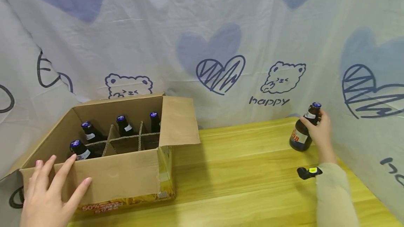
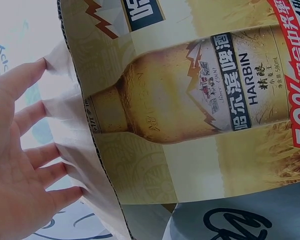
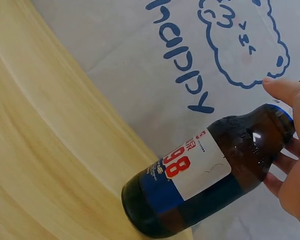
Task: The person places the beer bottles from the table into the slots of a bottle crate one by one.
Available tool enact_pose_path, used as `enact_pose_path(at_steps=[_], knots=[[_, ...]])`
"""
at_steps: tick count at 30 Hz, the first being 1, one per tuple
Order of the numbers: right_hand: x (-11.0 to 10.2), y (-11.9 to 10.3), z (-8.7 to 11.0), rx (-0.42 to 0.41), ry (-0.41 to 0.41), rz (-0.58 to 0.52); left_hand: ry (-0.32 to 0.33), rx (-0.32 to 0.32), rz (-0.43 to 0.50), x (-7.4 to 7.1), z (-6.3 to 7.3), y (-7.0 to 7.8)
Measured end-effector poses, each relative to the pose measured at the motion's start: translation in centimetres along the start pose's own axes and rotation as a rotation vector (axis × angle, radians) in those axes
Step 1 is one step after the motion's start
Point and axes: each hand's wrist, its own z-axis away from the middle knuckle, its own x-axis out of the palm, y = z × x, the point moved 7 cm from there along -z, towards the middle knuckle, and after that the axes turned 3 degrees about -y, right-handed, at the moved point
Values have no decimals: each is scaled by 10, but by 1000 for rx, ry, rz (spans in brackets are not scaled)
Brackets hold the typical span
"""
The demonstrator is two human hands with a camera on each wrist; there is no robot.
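Observation:
A brown beer bottle [image 1: 300,136] with a blue cap and a white-and-blue "98" label is at the far right of the table. My right hand [image 1: 323,131] grips it by the neck, thumb on one side and fingers round the other in the right wrist view. Whether its base touches the table I cannot tell. At the left stands an open cardboard box [image 1: 110,174] with dividers, holding several dark bottles [image 1: 125,126] with blue caps. My left hand [image 1: 47,197], fingers spread, touches the box's near flap; the left wrist view shows the fingertips against the cardboard.
The yellow wood-grain table [image 1: 233,171] runs between box and bottle. A side flap [image 1: 180,120] of the box juts out to the right. Behind and at the right hangs a white curtain [image 1: 221,9] with hearts and bears. A black strap [image 1: 304,173] shows by the right wrist.

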Motion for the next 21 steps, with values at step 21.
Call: enact_pose_path(at_steps=[21], knots=[[1, -4, 2, -7, 106, 5, -26, -8, -3, 1, 0, -2]])
